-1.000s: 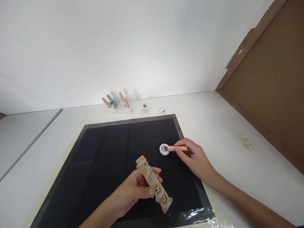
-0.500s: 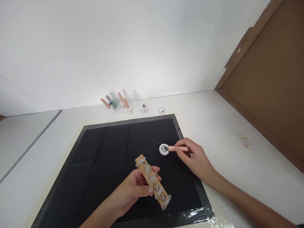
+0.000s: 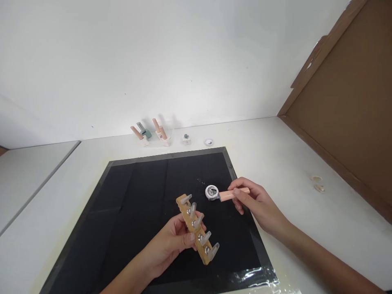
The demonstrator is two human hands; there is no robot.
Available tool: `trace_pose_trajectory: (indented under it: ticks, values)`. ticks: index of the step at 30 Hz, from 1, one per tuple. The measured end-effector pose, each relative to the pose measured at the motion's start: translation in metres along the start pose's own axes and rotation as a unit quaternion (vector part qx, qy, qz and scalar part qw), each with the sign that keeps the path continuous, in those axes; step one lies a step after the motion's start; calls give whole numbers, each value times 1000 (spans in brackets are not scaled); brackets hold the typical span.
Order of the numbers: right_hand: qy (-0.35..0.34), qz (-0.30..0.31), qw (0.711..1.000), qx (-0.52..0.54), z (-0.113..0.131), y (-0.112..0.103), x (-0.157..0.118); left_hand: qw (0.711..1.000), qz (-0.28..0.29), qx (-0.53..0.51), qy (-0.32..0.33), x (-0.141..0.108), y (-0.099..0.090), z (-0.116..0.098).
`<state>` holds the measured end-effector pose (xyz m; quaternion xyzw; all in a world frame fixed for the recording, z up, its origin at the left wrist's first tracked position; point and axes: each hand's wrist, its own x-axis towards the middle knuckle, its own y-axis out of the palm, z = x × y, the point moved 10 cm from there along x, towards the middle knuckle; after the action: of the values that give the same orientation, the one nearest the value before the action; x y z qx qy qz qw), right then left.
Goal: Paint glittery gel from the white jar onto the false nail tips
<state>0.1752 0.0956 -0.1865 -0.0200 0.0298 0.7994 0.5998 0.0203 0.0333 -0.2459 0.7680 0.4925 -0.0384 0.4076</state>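
Note:
Over the black mat, my left hand (image 3: 173, 241) grips a tan strip (image 3: 199, 237) bearing several clear nail tips on round metal mounts. The strip slants down to the right, its tips sticking up. To its upper right, my right hand (image 3: 255, 202) pinches a peach brush handle (image 3: 228, 195) between thumb and fingers. The brush end meets the near right rim of a small round white dish (image 3: 212, 192) with dark grey material inside; the bristles themselves are hard to make out.
Peach-capped bottles (image 3: 163, 134) and a grey-capped green bottle (image 3: 146, 132) stand behind the black mat (image 3: 137, 196). A small open jar (image 3: 186, 139) and a round lid (image 3: 208, 142) are beside them. Two small discs (image 3: 316, 179) lie right, near a cardboard panel (image 3: 343, 106).
My right hand has moved slightly right, shifting the brush from inside the dish to its rim. My left hand has tilted the strip, so its clear tips now point more upward.

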Motion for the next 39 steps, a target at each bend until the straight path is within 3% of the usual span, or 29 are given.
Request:
trace_pose_trajectory:
  ticks: [5,12,27,39]
  values:
    - [3,81,996,41,-1,16,-8,1000,-18,-14,8,0,-2,-3]
    - [-5,139,990,-7,4,31,-18,1000,3,-4,13,-1,3,-1]
    - [-23,127,985,-114,6,33,-16,1000,8,5,14,0,3,0]
    - [-55,97,987,-119,10,26,-15,1000,8,3,13,-2,2,-2]
